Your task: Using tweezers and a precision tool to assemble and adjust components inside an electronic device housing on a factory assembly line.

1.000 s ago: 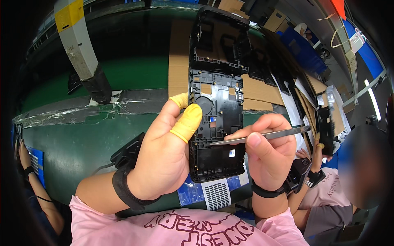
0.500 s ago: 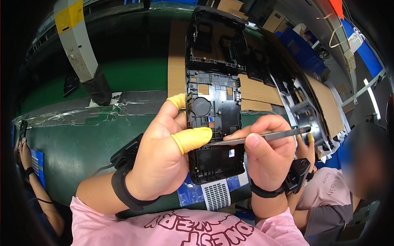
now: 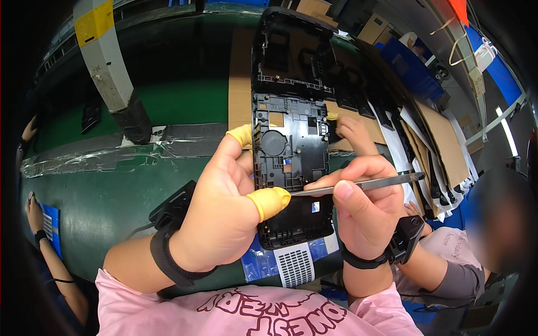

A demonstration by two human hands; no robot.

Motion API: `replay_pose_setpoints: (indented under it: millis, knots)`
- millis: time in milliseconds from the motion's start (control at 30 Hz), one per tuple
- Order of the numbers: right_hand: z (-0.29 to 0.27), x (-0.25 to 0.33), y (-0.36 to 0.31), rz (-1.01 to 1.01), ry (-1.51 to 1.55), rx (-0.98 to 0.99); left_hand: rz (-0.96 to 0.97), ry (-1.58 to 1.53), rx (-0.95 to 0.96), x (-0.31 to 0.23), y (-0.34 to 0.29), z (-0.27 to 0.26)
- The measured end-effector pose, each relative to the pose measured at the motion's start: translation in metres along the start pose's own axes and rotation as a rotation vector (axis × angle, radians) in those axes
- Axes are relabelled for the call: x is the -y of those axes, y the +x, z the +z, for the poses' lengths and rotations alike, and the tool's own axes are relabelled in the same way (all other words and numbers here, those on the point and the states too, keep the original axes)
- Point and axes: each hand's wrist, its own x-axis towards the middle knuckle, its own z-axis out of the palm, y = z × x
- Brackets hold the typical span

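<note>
A long black plastic housing (image 3: 305, 159) with ribs, cut-outs and a round recess hangs over the table, held along its left side by my left hand (image 3: 221, 196). Yellow finger cots cover the thumb and a fingertip of that hand; the thumb lies across the housing's edge. In my right hand (image 3: 364, 207) metal tweezers (image 3: 386, 182) are gripped between thumb and fingers. Their tip reaches the housing beside my left thumb; whether it pinches anything is too small to tell.
Cardboard (image 3: 240, 103) and more black parts (image 3: 358, 92) lie beyond the housing. A grey post (image 3: 106, 61) stands far left. At right, a co-worker's hand (image 3: 356, 134) reaches near the housing, beside stacked cardboard sheets (image 3: 443, 145). Another person's arm (image 3: 53, 257) is at left.
My left thumb has shifted slightly down along the housing, and the tweezers' tip moved slightly right. The right co-worker's hand has reached forward to the cardboard; the black part it held is gone from view.
</note>
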Motion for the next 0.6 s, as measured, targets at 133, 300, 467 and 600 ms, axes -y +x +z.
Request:
replay_pose_setpoints:
  millis: [133,300,467,600]
  knots:
    - [-0.003,-0.002,0.001,0.005,-0.066,0.0,0.05,0.058,0.023,0.001,0.004,-0.002]
    - [-0.026,0.007,0.004,-0.094,0.144,-0.169,0.199,0.134,0.02,-0.008,0.021,-0.015]
    - [-0.05,-0.064,0.009,0.232,-0.138,-0.195,0.315,0.112,-0.056,-0.021,0.052,-0.041]
    - [-0.073,-0.109,0.028,0.384,-0.09,-0.173,0.364,0.079,-0.122,-0.032,0.064,-0.05]
